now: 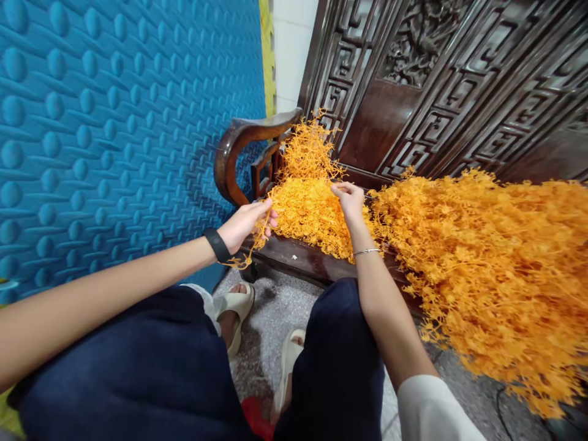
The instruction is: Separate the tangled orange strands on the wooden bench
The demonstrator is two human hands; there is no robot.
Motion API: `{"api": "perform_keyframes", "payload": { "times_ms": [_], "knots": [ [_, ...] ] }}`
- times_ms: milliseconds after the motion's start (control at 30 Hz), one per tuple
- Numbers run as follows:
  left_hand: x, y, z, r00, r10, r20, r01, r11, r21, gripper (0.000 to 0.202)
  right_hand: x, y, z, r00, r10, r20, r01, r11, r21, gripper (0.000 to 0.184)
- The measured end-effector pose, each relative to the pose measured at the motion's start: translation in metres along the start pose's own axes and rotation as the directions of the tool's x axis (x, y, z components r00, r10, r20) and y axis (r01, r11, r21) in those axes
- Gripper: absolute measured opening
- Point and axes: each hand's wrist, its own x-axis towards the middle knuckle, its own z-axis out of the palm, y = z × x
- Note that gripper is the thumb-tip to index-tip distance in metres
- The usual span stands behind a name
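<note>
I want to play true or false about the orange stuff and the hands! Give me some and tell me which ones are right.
1. The left hand holds an orange sprig. True.
2. The orange piles lie on the floor. False: the small pile and the big pile rest on a dark wooden bench.
3. The right hand touches the small pile. True.
4. The wall on the left is red. False: it is blue, with bumps.
5. The left wrist wears a black band. True.
6. The person is barefoot. False: they wear pale sandals.
</note>
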Motion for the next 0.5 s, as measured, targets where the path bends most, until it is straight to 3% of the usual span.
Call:
{"api": "perform_keyframes", "payload": {
  "times_ms": [133,300,400,467,500],
  "knots": [
    [0.008,-0.006,-0.01,0.998,-0.067,-0.018,0.066,0.997,-0.045,0.028,0.0,0.005,0.017,0.997,-0.002,-0.077,-0.002,0.998,-0.062,0.005],
    [0.009,-0.002,-0.012,0.997,-0.077,-0.021,0.076,0.996,-0.051,0.028,-0.006,-0.004,0.031,0.999,-0.02,0.033,0.02,1.0,0.014,0.04],
    [0.01,0.001,-0.01,0.996,-0.079,-0.048,0.075,0.994,-0.083,0.028,-0.024,-0.019,0.034,0.98,-0.106,0.17,0.095,0.993,0.072,0.029],
    [0.012,0.0,-0.009,0.996,-0.066,-0.057,0.059,0.991,-0.121,0.026,-0.043,-0.034,0.039,0.922,-0.16,0.353,0.135,0.986,0.094,0.009],
    [0.013,-0.001,-0.009,0.997,-0.055,-0.048,0.048,0.989,-0.142,0.026,-0.055,-0.042,0.043,0.871,-0.185,0.455,0.16,0.983,0.095,0.012]
  ]
}}
